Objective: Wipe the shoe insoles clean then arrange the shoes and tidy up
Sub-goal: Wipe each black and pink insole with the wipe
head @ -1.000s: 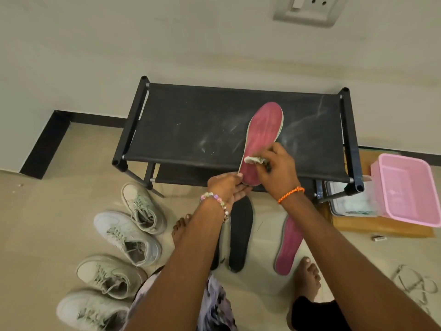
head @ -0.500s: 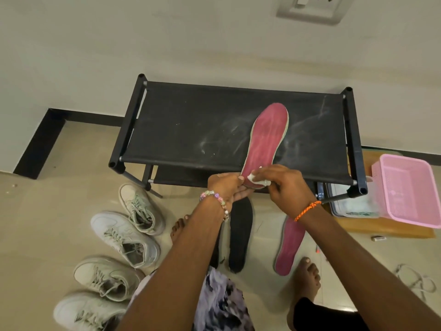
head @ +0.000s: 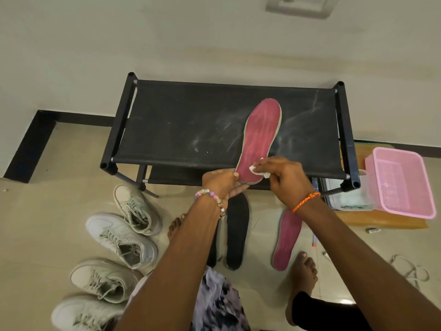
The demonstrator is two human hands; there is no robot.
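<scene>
A pink insole (head: 259, 137) is held up over the black shoe rack (head: 195, 130), toe pointing away. My left hand (head: 222, 182) grips its heel end from below. My right hand (head: 284, 177) pinches a small white wipe (head: 259, 170) against the insole's heel. On the floor lie a second pink insole (head: 285, 242) and two black insoles (head: 236, 230), one partly hidden behind my left forearm. Several white sneakers (head: 119, 237) stand in a column at the left.
A pink mesh basket (head: 403, 180) and a clear tub (head: 346, 199) sit on a wooden board right of the rack. My bare feet (head: 303, 275) stand among the insoles. Loose laces (head: 410, 268) and a small battery (head: 372, 230) lie on the floor at right.
My right hand has dragged the wipe down the pink insole from its middle to the heel. The left hand kept its hold on the heel end.
</scene>
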